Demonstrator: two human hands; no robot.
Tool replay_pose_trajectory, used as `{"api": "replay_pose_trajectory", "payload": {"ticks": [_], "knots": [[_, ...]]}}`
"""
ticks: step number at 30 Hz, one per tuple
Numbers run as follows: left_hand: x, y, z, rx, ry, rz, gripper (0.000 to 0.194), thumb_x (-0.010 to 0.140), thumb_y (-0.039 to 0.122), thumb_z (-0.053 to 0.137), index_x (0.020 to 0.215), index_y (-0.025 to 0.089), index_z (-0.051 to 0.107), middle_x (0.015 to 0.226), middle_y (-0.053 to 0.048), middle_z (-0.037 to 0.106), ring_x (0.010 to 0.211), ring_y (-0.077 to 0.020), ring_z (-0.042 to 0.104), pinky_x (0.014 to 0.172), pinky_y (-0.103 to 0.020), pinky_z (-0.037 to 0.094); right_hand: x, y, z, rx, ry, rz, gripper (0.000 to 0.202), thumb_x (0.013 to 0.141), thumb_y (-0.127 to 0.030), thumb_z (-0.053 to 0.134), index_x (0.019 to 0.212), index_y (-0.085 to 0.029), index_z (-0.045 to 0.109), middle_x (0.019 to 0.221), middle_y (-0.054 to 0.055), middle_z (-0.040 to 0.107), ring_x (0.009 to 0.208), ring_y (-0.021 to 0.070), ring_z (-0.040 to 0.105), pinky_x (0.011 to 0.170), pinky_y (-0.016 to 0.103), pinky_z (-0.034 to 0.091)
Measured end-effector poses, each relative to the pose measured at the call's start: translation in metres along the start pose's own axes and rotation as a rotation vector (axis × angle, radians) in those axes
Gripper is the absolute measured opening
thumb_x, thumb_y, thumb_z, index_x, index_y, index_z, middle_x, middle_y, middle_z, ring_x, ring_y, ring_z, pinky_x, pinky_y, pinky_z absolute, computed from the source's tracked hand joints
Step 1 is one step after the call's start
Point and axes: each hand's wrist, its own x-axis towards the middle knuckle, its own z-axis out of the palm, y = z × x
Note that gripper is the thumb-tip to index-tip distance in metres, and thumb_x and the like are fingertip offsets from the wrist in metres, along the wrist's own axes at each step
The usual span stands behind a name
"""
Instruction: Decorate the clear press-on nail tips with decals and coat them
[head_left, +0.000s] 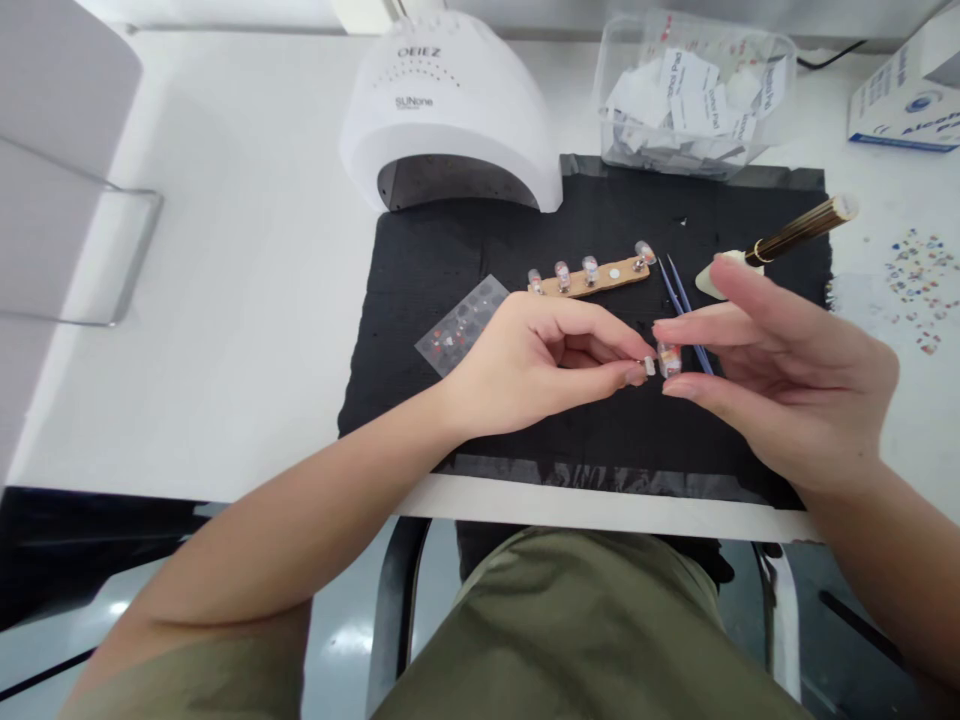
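Over the black mat [495, 235], my left hand [547, 360] pinches a small pale holder piece [649, 367] between thumb and index finger. Just right of it, my right hand [787, 370] holds a clear decorated nail tip [670, 360] between thumb and finger; its other fingers are spread. The nail and the holder meet or nearly meet. Behind my hands lies a wooden strip [622, 275] bearing several decorated nail tips. Blue tweezers [679, 290] lie beside it, partly hidden by my right hand. A clear sticker sheet [457, 325] is partly under my left hand.
A white nail lamp [450, 110] stands at the back, beside a clear bin [611, 130] of alcohol pads. A brush with a gold-and-black handle [802, 230] rests by my right hand. An alcohol pad box [904, 90] and scattered small decorations [922, 270] are at the right.
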Motion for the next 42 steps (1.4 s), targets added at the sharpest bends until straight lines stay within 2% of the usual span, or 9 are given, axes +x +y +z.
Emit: {"api": "replay_pose_trajectory", "payload": {"ticks": [5,10,15,21,28,33,39,42], "knots": [[0.000,0.000,-0.001,0.002,-0.015,0.013,0.017,0.089,0.006,0.087,0.092,0.022,0.089,0.100,-0.001,0.091,0.088,-0.0155,0.088,0.086,-0.023,0.076,-0.001,0.000,0.000,-0.029,-0.016,0.005,0.076,0.093,-0.012,0.089,0.156,-0.050,0.071,0.131,-0.007,0.089,0.118,0.0267,0.090,0.125,0.052,0.071],[0.001,0.001,-0.001,0.014,-0.025,-0.002,0.013,0.089,0.009,0.088,0.092,0.022,0.088,0.101,-0.002,0.091,0.089,-0.0161,0.088,0.083,-0.023,0.075,-0.005,0.005,-0.004,-0.056,-0.068,0.001,0.081,0.093,-0.013,0.090,0.161,-0.051,0.066,0.133,-0.008,0.089,0.119,0.0244,0.089,0.122,0.051,0.072],[0.000,0.001,0.000,0.014,-0.017,0.017,0.016,0.089,0.006,0.086,0.090,0.022,0.088,0.097,-0.001,0.090,0.089,-0.0157,0.088,0.084,-0.023,0.075,-0.006,0.008,-0.004,-0.045,-0.076,0.025,0.082,0.092,-0.012,0.091,0.161,-0.050,0.066,0.134,-0.010,0.089,0.120,0.0222,0.088,0.124,0.049,0.070],[-0.001,0.002,-0.001,0.023,-0.032,0.022,0.014,0.090,0.007,0.088,0.092,0.021,0.088,0.098,-0.002,0.091,0.088,-0.0169,0.088,0.083,-0.024,0.075,-0.004,0.007,-0.003,-0.040,-0.081,-0.011,0.083,0.091,-0.012,0.092,0.161,-0.049,0.066,0.131,-0.010,0.089,0.115,0.0215,0.089,0.118,0.046,0.073],[-0.001,0.002,-0.002,0.039,-0.018,-0.001,0.011,0.089,0.011,0.089,0.092,0.022,0.089,0.094,-0.002,0.090,0.086,-0.0164,0.087,0.079,-0.023,0.074,-0.006,0.008,-0.005,-0.129,-0.097,-0.024,0.086,0.093,-0.017,0.092,0.164,-0.054,0.061,0.131,-0.010,0.089,0.114,0.0251,0.089,0.116,0.053,0.074],[0.000,0.002,-0.001,0.035,-0.026,0.016,0.017,0.089,0.005,0.083,0.090,0.021,0.089,0.094,-0.001,0.090,0.085,-0.0145,0.087,0.080,-0.020,0.073,-0.007,0.009,-0.006,-0.178,-0.117,-0.031,0.089,0.093,-0.015,0.090,0.166,-0.055,0.058,0.133,-0.011,0.088,0.114,0.0214,0.088,0.114,0.045,0.074],[0.000,0.004,-0.002,0.032,-0.049,0.001,0.016,0.085,0.007,0.086,0.091,0.021,0.089,0.093,-0.001,0.089,0.085,-0.0152,0.086,0.079,-0.020,0.073,-0.009,0.009,-0.006,-0.200,-0.113,-0.004,0.090,0.093,-0.015,0.089,0.167,-0.057,0.056,0.131,-0.011,0.088,0.113,0.0222,0.087,0.115,0.047,0.074],[0.000,0.005,-0.005,-0.017,-0.078,-0.008,0.012,0.089,0.011,0.087,0.093,0.022,0.090,0.096,-0.002,0.090,0.087,-0.0161,0.087,0.082,-0.022,0.073,-0.009,0.010,-0.006,-0.207,-0.119,0.002,0.090,0.094,-0.015,0.088,0.168,-0.056,0.055,0.133,-0.011,0.088,0.115,0.0218,0.087,0.116,0.046,0.073]]}}
